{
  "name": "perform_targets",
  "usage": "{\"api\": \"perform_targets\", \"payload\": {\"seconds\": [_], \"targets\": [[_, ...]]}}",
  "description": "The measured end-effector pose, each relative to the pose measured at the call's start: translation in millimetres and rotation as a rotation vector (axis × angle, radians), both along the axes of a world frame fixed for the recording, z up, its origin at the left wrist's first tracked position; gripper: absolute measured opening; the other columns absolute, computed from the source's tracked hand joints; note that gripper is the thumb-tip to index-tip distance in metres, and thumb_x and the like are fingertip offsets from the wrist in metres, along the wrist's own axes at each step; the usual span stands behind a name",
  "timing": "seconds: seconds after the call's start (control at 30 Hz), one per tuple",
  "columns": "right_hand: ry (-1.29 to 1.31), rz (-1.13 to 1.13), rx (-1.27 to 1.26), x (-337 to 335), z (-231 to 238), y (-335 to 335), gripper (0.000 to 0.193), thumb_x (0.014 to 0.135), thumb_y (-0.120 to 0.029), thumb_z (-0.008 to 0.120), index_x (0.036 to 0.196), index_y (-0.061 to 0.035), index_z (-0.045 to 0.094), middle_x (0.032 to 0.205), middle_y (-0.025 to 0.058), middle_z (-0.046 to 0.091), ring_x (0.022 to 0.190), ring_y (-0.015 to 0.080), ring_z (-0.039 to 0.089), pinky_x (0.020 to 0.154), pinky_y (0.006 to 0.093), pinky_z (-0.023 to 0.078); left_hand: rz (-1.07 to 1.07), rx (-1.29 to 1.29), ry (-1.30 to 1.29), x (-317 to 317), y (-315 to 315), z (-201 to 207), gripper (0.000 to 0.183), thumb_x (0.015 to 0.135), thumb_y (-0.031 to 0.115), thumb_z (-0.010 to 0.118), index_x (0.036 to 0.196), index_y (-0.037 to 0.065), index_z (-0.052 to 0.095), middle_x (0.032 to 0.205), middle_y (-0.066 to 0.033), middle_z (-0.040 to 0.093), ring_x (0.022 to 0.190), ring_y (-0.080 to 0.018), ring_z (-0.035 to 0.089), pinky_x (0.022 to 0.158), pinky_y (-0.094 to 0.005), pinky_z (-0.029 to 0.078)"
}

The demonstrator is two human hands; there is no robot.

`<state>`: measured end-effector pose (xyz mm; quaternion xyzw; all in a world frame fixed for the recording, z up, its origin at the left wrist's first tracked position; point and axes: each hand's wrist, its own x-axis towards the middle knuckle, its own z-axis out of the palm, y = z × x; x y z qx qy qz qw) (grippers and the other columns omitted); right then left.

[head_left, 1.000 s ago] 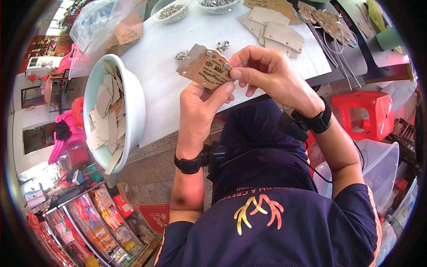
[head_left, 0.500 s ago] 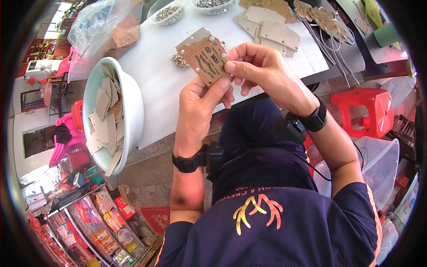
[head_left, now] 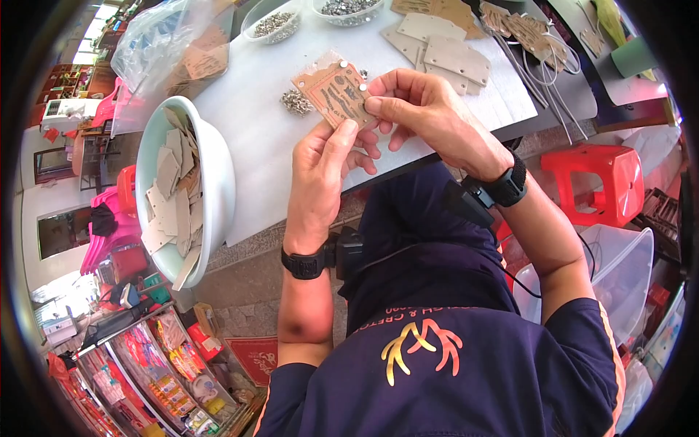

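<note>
A printed brown board (head_left: 333, 93) with small silver studs near its upper and right edges is held up above the white tabletop. My left hand (head_left: 320, 171) pinches its lower corner, thumb on the printed face. My right hand (head_left: 426, 113) has thumb and fingers closed at the board's right edge, by a stud. The board's back and the fingertips behind it are hidden. A small heap of metal studs (head_left: 297, 103) lies on the table (head_left: 255, 156) just left of the board.
At the left stands a pale bowl (head_left: 222, 175) full of grey boards. Two clear tubs of metal pieces (head_left: 271, 22) (head_left: 348, 9) sit at the far edge. Grey boards (head_left: 457, 62) are stacked far right, beside corded brown boards (head_left: 535, 38). A red stool (head_left: 597, 175) stands right.
The held board has tilted and shifted slightly, and the grey layer behind its top edge shows less. My left thumb has slid a little up-left; my right hand stays at the right edge.
</note>
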<state>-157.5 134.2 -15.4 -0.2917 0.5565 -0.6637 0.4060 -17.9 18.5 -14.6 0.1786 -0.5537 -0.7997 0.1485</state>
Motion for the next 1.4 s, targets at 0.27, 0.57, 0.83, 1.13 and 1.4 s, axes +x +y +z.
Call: {"api": "perform_targets", "payload": {"seconds": [0.27,0.57,0.83,1.13,1.4], "targets": [[0.032,0.084,-0.045,-3.6,5.0,2.2,0.027,0.094,-0.021,0.064,0.108,0.0008,0.058,0.085,0.0004,0.06,0.073,0.0059,0.056,0.061,0.0223,0.054,-0.016,-0.258,0.069,3.8,-4.7,-2.7,0.025,0.099,0.02,0.054,0.104,-0.001,0.066,0.085,-0.0054,0.065,0.075,-0.0107,0.06,0.063,-0.025,0.047],[0.051,0.099,-0.032,-7.4,3.8,-0.8,0.025,0.094,-0.02,0.063,0.108,0.0005,0.059,0.084,-0.0001,0.059,0.072,0.0052,0.056,0.06,0.0224,0.052,0.067,-0.1,-0.016,-0.3,-5.8,-2.7,0.02,0.093,0.019,0.064,0.103,0.002,0.066,0.084,-0.0045,0.065,0.072,-0.0101,0.059,0.06,-0.0235,0.045],[0.259,0.273,-0.062,-23.6,10.4,-5.0,0.022,0.095,-0.017,0.061,0.109,0.0004,0.06,0.085,0.0014,0.062,0.073,0.0059,0.058,0.061,0.0236,0.053,-0.022,-0.016,-0.055,-1.6,-4.3,15.2,0.015,0.091,0.015,0.064,0.1,0.003,0.063,0.085,-0.0026,0.063,0.072,-0.0112,0.059,0.062,-0.0239,0.042],[0.561,-0.046,0.174,-58.1,47.5,23.3,0.025,0.095,-0.025,0.063,0.102,-0.0013,0.066,0.075,-0.0019,0.058,0.07,0.0044,0.055,0.053,0.019,0.044,0.212,-0.075,-0.062,17.6,-2.9,7.9,0.013,0.091,0.014,0.062,0.098,0.002,0.061,0.081,-0.0047,0.062,0.069,-0.0126,0.058,0.057,-0.0265,0.041],[1.061,0.049,0.16,-44.6,11.3,53.2,0.015,0.083,-0.015,0.069,0.089,-0.0017,0.068,0.076,0.0142,0.064,0.071,0.0293,0.064,0.065,0.036,0.05,0.228,-0.038,-0.002,34.0,-1.2,9.1,0.016,0.091,0.016,0.056,0.095,0.001,0.059,0.078,-0.0059,0.06,0.069,-0.0129,0.055,0.057,-0.0264,0.041]]}}
